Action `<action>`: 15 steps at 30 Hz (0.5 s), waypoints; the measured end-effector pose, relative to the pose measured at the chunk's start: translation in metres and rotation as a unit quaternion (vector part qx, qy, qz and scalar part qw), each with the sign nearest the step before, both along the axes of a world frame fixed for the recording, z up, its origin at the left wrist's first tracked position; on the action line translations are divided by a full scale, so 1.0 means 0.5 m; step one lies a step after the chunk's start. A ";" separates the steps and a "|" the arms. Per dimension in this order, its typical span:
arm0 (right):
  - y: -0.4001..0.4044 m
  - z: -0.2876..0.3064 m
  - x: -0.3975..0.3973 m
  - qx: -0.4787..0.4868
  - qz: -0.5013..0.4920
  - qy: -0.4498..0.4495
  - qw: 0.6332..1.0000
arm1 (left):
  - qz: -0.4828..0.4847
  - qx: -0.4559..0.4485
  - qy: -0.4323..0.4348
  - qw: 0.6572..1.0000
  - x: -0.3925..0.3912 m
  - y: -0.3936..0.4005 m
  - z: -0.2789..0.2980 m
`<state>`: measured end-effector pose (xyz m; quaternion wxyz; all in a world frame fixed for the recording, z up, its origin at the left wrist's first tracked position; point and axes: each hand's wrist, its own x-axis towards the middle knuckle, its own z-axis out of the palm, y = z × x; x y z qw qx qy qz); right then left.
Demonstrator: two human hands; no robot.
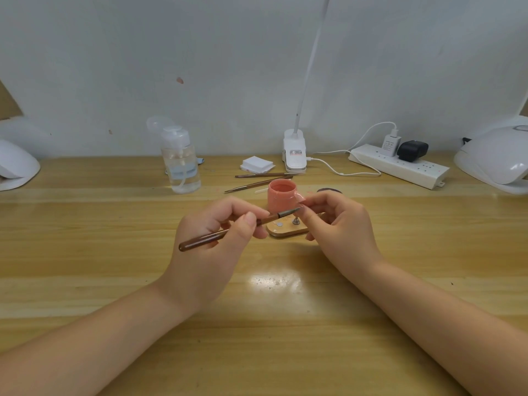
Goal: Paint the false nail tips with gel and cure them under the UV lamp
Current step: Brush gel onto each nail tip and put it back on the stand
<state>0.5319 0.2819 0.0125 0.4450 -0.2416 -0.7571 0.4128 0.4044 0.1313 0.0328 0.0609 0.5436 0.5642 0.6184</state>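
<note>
At the centre of the frame, our left hand (217,232) pinches the brush (228,230) like a pen, so its tip reaches the nail tip (300,202) pinched by our right hand (337,221)

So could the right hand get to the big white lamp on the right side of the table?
Probably yes. The right hand has bare wooden table between it and the white domed lamp, with nothing standing between. But its fingers are pinching something small, so it would likely need to put that down first.
</note>
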 end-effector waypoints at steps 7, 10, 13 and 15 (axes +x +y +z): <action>0.000 0.001 -0.001 0.000 0.004 0.000 1.000 | 0.002 -0.013 -0.019 1.000 0.000 0.007 -0.002; -0.003 0.004 -0.001 0.005 0.007 -0.004 1.000 | 0.000 -0.007 0.000 1.000 -0.001 0.000 -0.001; 0.000 0.003 -0.001 0.001 0.003 -0.006 1.000 | 0.007 0.002 -0.009 1.000 0.001 0.001 0.001; 0.001 0.001 -0.001 -0.002 -0.001 -0.007 1.000 | 0.013 -0.006 -0.019 1.000 0.002 0.005 0.001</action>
